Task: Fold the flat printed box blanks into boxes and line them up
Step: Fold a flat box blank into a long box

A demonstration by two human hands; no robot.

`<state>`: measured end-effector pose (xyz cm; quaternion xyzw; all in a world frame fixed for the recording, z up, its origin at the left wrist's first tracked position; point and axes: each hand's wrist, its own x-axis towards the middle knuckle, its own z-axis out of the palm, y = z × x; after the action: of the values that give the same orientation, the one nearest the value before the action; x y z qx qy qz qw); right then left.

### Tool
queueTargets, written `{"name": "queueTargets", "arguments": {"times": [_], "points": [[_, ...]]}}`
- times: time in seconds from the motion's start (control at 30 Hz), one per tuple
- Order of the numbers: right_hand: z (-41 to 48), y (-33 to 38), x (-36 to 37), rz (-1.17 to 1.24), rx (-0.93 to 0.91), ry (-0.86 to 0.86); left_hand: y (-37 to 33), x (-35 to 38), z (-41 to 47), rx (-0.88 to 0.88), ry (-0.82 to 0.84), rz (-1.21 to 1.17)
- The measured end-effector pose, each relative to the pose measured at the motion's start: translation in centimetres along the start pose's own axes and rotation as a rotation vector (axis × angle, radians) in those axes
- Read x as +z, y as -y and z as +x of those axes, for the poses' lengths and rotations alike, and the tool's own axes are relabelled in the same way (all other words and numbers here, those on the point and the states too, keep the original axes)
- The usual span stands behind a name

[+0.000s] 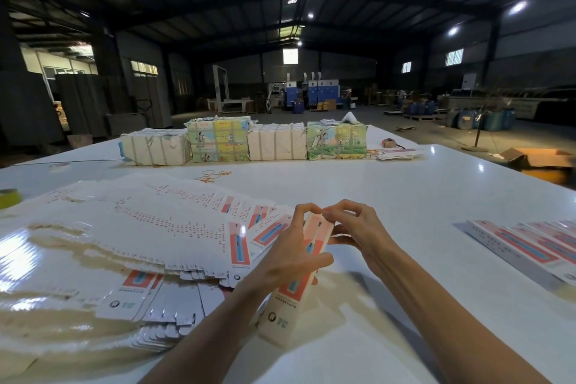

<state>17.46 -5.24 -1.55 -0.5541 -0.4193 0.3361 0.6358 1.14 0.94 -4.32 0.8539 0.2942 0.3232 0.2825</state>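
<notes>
Holding one box (291,293) tilted over the bench (389,193), long axis running from 6 o'clock, low and near the body, up toward 12 o'clock. Gripped round its middle by the left hand (290,256), with fingers (300,212) curled up along the far end. Worked at that far end by the right hand (355,227), fingertips (330,212) pinching the top flap from 1 o'clock. Nearer of the two to that flap, so likely the hand to tuck it shut.

Looks squared into a slim tube, with cream sides, a coral-red front panel carrying a blue figure, and a small round logo near the low end. Low end touching the bench or just above it, cannot tell which.

Fanned out at 9 o'clock, the flat blanks (149,221). Lined up at 3 o'clock, well apart, the finished boxes (526,248).
</notes>
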Motion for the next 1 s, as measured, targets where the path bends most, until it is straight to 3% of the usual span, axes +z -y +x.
{"name": "queueTargets", "arguments": {"times": [0.17, 0.4, 0.57, 0.67, 1.0], "points": [[-0.3, 0.0, 0.2, 0.040, -0.031, 0.107, 0.1, 0.0, 0.2, -0.049, -0.100, -0.124], [-0.5, -0.6, 1.7, -0.109, -0.319, -0.034, -0.2, 0.0, 0.7, -0.088, -0.190, -0.380], [-0.4, -0.3, 1.0, -0.138, -0.362, -0.059, -0.3, 0.0, 0.8, -0.107, -0.146, -0.358], [-0.4, -0.1, 0.4, -0.114, -0.347, -0.040, 0.0, -0.5, 1.0, -0.112, -0.115, -0.508], [-0.2, -1.0, 1.1, -0.166, -0.314, 0.017, 0.5, -1.3, 0.8, -0.082, -0.191, -0.527]]}}
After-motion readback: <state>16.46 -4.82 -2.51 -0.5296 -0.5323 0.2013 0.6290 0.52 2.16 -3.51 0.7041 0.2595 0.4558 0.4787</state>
